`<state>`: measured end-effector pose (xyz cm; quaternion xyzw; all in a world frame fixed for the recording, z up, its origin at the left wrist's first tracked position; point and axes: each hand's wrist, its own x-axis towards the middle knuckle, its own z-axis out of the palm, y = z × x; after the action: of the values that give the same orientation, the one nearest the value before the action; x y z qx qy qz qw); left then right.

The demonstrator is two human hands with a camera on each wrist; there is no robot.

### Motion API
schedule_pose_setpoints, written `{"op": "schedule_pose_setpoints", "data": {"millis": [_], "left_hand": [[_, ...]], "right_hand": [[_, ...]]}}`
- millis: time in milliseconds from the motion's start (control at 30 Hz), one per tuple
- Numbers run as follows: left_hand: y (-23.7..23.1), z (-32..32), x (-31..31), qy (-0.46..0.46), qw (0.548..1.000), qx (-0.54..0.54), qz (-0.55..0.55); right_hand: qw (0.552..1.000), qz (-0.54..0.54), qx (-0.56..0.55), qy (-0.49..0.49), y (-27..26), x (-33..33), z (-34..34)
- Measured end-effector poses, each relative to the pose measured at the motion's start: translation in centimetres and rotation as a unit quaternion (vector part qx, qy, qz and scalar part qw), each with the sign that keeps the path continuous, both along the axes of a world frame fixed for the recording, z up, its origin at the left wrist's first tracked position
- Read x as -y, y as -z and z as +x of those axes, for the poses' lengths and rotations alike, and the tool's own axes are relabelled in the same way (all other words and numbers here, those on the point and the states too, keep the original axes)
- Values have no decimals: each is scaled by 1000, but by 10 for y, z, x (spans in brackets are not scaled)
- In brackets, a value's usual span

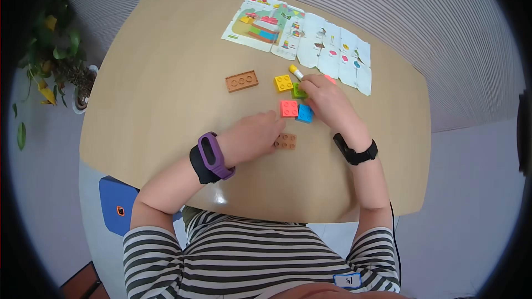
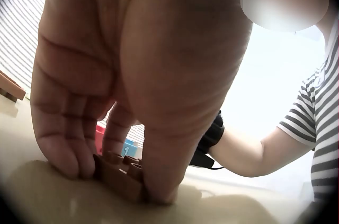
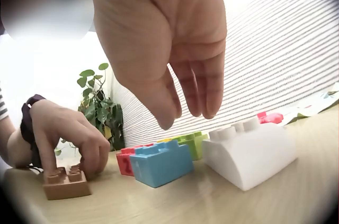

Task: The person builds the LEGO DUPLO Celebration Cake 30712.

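My left hand (image 1: 254, 135) grips a brown brick (image 1: 286, 142) on the table, thumb on one side and fingers on the other. In the left wrist view that brick (image 2: 121, 176) sits low between the fingertips. My right hand (image 1: 331, 102) hovers over the brick group, its fingers pointing down and holding nothing. Below it in the right wrist view stand a white curved brick (image 3: 251, 152), a blue brick (image 3: 161, 163) and a green brick (image 3: 193, 143). A coral-red brick (image 1: 288, 109) lies between the hands, and a yellow brick (image 1: 284, 83) behind it. The white brick is hidden in the head view.
A brown plate (image 1: 241, 81) lies at the left. Behind the bricks is a white piece with a yellow top (image 1: 296, 72). An unfolded instruction sheet (image 1: 310, 36) covers part of the table's (image 1: 155, 66) far side. A potted plant (image 1: 69, 50) stands beyond the left edge.
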<state>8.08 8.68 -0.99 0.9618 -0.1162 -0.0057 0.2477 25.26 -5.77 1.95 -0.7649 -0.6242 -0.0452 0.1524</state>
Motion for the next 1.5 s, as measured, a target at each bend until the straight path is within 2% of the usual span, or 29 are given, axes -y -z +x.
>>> {"op": "schedule_pose_setpoints", "data": {"millis": [133,233,333,433,633,733,867,967,1167,1500], "left_hand": [[-2,4,-1,-6,999,-35,-17],[-4,5,-3,-3,999,-46,-13],[-4,6,-3,-2,998,-61,-14],[-5,11,-4,-12,995,-97,-12],[-1,12,-9,11,997,-79,-26],[-5,12,-14,30,996,-81,-38],[-2,11,-23,55,995,-57,-57],[-9,12,-25,53,990,-105,-76],[-2,11,-26,50,995,-58,-63],[-15,9,-18,28,994,-84,-67]], "right_hand": [[996,-88,-26,15,0,-11,-2],[991,-109,-57,48,4,-11,-2],[995,-46,-71,56,-10,-3,-6],[989,38,-144,13,-21,15,-15],[948,-13,-318,18,-35,44,-51],[981,26,-179,-70,-19,40,-61],[982,27,-172,-72,-7,27,-77],[983,20,-169,-68,0,21,-86],[987,3,-151,-47,5,15,-91],[993,-33,-106,-38,2,11,-98]]}}
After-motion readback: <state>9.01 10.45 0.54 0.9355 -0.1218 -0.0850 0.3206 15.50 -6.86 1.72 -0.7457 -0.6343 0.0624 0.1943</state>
